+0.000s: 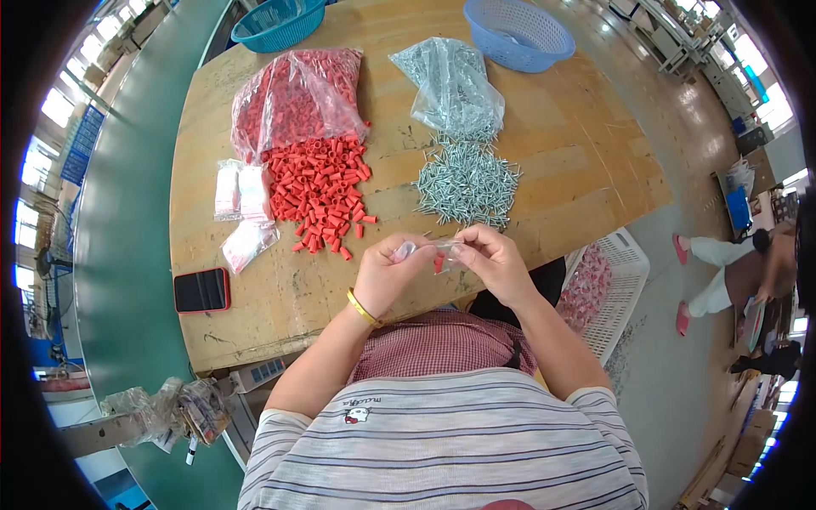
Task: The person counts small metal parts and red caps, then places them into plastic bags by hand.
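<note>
Near the table's front edge, my left hand (391, 269) and my right hand (491, 262) pinch a small clear plastic bag (444, 247) between them. A red piece (439, 263) shows inside or just under the bag. Beyond my left hand lies a heap of red plastic tubes (319, 191), spilling from a large clear bag (297, 98). Silver screws (467, 180) are piled beyond my right hand, in front of their own clear bag (455, 85). Several small clear packets (253, 191) rest left of the red heap.
A phone (202, 290) lies at the table's left. Two blue baskets (280, 30) (520, 38) stand at the far edge. A white crate (625, 289) holding filled packets (586, 289) is below the table at right. Another person (731, 272) is at far right.
</note>
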{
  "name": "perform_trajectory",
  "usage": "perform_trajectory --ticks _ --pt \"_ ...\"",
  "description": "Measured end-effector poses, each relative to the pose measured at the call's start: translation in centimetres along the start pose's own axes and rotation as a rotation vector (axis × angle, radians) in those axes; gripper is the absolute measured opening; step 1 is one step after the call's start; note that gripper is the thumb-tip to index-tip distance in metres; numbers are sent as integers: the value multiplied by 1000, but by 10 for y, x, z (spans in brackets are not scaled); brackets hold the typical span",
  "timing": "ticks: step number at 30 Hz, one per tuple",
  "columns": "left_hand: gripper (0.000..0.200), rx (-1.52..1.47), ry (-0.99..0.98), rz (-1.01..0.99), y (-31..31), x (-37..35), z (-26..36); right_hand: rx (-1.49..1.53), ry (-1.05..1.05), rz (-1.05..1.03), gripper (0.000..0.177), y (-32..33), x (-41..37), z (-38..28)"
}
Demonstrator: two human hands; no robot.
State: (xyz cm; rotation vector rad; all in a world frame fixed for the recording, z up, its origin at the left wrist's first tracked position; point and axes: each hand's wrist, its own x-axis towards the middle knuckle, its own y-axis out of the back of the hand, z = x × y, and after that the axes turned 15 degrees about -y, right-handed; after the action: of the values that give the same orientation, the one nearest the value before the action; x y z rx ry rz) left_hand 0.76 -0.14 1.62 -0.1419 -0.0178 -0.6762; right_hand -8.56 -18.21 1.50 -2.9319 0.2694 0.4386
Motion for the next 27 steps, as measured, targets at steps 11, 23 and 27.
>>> perform_trajectory --ticks 11,23,27 --pt "12 -39 91 9 -3 -5 -10 -104 154 168 10 -10 -5 20" --pt "4 -135 170 -75 -28 -7 -23 -292 291 236 12 13 -37 30" --pt "13 -415 209 -115 -35 0 -37 -146 231 547 9 63 -79 29"
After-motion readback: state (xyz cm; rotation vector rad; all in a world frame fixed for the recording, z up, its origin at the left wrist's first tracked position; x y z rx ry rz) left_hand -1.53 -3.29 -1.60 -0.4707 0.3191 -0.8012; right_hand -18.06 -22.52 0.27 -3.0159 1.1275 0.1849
